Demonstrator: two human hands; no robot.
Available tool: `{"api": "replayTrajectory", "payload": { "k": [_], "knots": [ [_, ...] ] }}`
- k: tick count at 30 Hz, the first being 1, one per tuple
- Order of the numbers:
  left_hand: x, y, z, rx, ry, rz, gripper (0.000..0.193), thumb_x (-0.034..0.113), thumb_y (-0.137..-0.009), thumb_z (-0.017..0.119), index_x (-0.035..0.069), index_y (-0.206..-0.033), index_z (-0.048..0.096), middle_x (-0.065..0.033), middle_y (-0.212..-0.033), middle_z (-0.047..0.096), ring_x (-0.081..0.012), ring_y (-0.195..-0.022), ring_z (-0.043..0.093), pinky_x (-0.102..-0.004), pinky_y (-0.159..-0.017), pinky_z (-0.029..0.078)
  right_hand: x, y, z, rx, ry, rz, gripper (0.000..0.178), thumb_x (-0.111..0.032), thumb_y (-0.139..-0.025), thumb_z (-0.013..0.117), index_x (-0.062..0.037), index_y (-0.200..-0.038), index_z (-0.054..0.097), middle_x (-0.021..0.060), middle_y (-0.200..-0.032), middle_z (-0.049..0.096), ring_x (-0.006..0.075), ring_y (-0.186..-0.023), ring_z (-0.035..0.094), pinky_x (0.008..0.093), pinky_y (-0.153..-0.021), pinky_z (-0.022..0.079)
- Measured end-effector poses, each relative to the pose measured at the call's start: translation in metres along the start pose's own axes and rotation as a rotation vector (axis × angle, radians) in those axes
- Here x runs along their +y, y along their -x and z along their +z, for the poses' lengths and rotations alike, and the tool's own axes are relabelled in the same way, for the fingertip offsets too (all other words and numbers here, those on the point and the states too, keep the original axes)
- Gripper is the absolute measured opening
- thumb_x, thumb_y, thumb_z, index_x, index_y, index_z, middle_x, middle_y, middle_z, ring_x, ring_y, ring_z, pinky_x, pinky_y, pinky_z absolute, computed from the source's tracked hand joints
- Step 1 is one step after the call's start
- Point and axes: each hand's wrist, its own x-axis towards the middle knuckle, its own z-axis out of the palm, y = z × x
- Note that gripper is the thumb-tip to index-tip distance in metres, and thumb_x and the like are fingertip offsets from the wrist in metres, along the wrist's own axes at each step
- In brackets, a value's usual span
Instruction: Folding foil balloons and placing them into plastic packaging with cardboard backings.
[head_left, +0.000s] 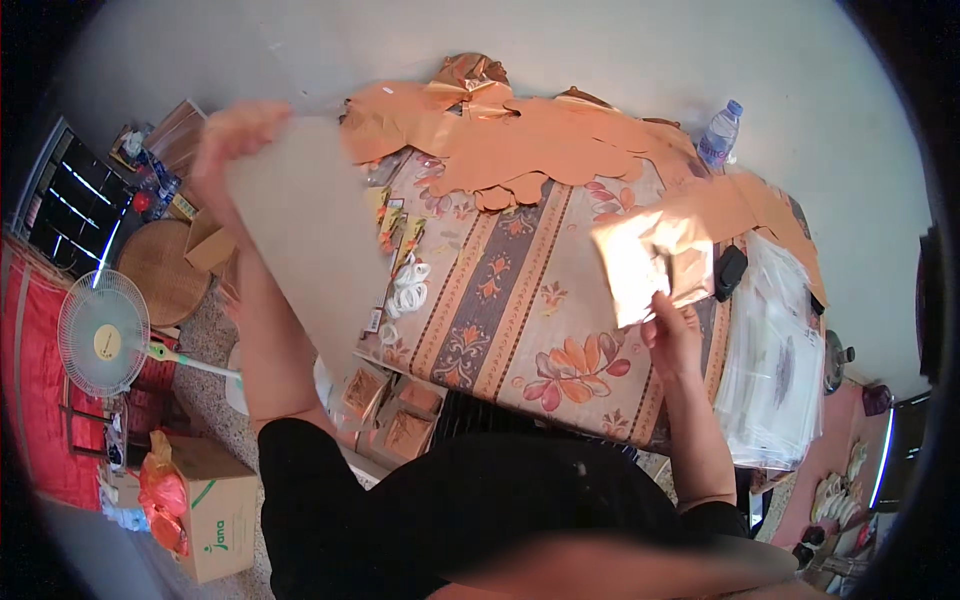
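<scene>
My left hand (238, 140) is raised at the table's left side, its fingers closed on the top edge of a large greyish-beige board (305, 220). The board hangs at a slant and hides part of the table's left edge. Over the table's right half, my right hand (676, 338) pinches the lower edge of a shiny copper-gold foil sheet (625, 262), which glares in the light. Behind it lies a spread of copper-coloured cut-out sheets (540, 140) with scalloped edges, along the far side of the patterned tablecloth (555, 330).
A water bottle (720, 133) stands at the far right. Clear plastic sleeves (770, 370) are stacked at the right edge, beside a small black object (731, 272). White rolls (408, 288) lie left. Below are open boxes (408, 425), a fan (105, 333) and a carton (220, 515).
</scene>
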Motion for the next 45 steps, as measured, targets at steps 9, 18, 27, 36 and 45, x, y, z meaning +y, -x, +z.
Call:
{"api": "replayTrajectory", "payload": {
  "k": [9, 18, 27, 36, 45],
  "knots": [
    [-0.190, 0.159, 0.059, 0.235, 0.924, -0.540, 0.023, 0.025, -0.084, 0.045, 0.011, -0.066, 0.039, -0.0054, -0.071, 0.045, -0.0242, -0.079, 0.047, -0.0394, -0.084, 0.041, -0.014, -0.006, -0.003, -0.053, -0.170, -0.053, 0.009, -0.012, -0.092, 0.061, -0.0054, -0.087, 0.064, 0.0015, -0.074, 0.064, 0.0095, -0.048, 0.054, 0.0214, -0.041, 0.037],
    [-0.131, 0.173, 0.055, 0.333, -0.425, -0.773, 0.022, 0.015, -0.087, 0.059, 0.003, -0.105, 0.058, -0.0101, -0.104, 0.064, -0.0194, -0.099, 0.060, -0.0313, -0.085, 0.047, -0.015, 0.002, 0.004, -0.074, -0.123, -0.028, 0.008, -0.013, -0.091, 0.063, -0.0070, -0.086, 0.062, 0.0011, -0.075, 0.063, 0.0098, -0.048, 0.052, 0.0223, -0.041, 0.036],
    [-0.066, 0.231, 0.116, -0.879, -1.108, -0.424, 0.049, 0.034, -0.087, 0.061, 0.004, -0.126, 0.053, -0.0194, -0.140, 0.041, -0.0368, -0.138, 0.028, -0.0534, -0.112, 0.023, -0.012, 0.010, 0.009, -0.098, -0.075, 0.026, 0.006, -0.011, -0.092, 0.062, -0.0065, -0.089, 0.064, 0.0016, -0.078, 0.064, 0.0089, -0.048, 0.053, 0.0217, -0.041, 0.037],
    [-0.073, 0.201, 0.096, -0.591, -1.275, -0.743, 0.047, 0.031, -0.080, 0.070, 0.000, -0.111, 0.055, -0.0174, -0.119, 0.055, -0.0341, -0.112, 0.053, -0.0423, -0.092, 0.045, -0.007, 0.005, 0.009, -0.054, 0.006, 0.031, 0.007, -0.010, -0.091, 0.062, -0.0064, -0.086, 0.065, 0.0008, -0.073, 0.063, 0.0094, -0.047, 0.052, 0.0218, -0.041, 0.038],
    [-0.087, 0.165, 0.099, -0.705, -1.197, -1.118, 0.041, 0.027, -0.076, 0.067, -0.005, -0.101, 0.058, -0.0239, -0.104, 0.062, -0.0361, -0.106, 0.057, -0.0433, -0.088, 0.047, 0.013, 0.008, 0.014, -0.192, 0.368, 0.240, 0.020, -0.017, -0.093, 0.062, -0.0061, -0.076, 0.061, 0.0021, -0.056, 0.057, 0.0089, -0.041, 0.048, 0.0233, -0.036, 0.036]
  ]
}}
